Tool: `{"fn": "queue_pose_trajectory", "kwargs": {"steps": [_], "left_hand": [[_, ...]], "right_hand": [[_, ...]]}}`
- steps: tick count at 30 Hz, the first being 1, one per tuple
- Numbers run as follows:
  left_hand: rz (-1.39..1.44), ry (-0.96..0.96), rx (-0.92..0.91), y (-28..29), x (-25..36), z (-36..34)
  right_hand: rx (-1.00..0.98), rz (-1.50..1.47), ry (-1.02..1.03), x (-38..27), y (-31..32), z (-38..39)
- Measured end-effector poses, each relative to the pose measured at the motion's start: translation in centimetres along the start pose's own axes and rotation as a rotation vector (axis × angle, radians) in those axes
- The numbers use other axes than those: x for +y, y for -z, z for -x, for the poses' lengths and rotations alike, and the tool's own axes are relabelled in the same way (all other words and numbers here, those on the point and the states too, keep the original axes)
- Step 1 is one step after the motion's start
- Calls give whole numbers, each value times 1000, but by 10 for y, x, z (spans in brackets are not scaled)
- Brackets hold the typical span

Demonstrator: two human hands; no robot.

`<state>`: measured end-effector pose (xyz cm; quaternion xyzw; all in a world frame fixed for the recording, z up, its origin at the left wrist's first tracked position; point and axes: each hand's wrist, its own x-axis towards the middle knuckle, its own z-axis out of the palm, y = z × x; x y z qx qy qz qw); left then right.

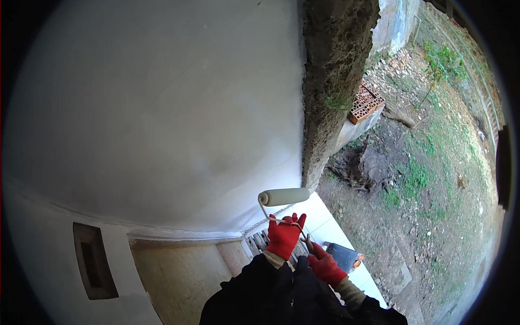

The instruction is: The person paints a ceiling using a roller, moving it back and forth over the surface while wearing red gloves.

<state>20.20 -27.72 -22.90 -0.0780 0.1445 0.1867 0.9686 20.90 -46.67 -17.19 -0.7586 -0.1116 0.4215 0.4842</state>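
A paint roller (284, 196) with a pale, cream-coloured sleeve is held up in front of the white wall (179, 108), near its right edge. Its bent wire frame runs down past the fingers of my left hand (284, 237), which is in a red glove and closed around the frame. My right hand (325, 266), also red-gloved, grips the roller's handle (308, 245) lower down. From this angle I cannot tell whether the sleeve touches the wall. Just right of my right hand, a dark grey container (340, 256) rests on the white tiled ledge (319, 222).
A rough concrete pillar edge (333, 65) borders the wall on the right. Beyond lie a dirt yard (422, 184) with grass, a dark stump-like lump (368, 168) and stacked hollow bricks (366, 103). At lower left are a recessed opening (95, 261) and a doorway-like opening (179, 271).
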Motion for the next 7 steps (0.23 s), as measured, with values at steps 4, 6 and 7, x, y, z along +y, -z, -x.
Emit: {"fn": "queue_pose_trajectory", "kwargs": {"steps": [4, 6, 7], "left_hand": [[-89, -123, 515, 26, 25, -34], [-88, -106, 539, 50, 40, -50], [-85, -95, 555, 58, 45, -53]], "right_hand": [[100, 217, 47, 8, -1, -46], [53, 180, -75, 1, 2, -79], [59, 172, -83, 4, 0, -90]]}}
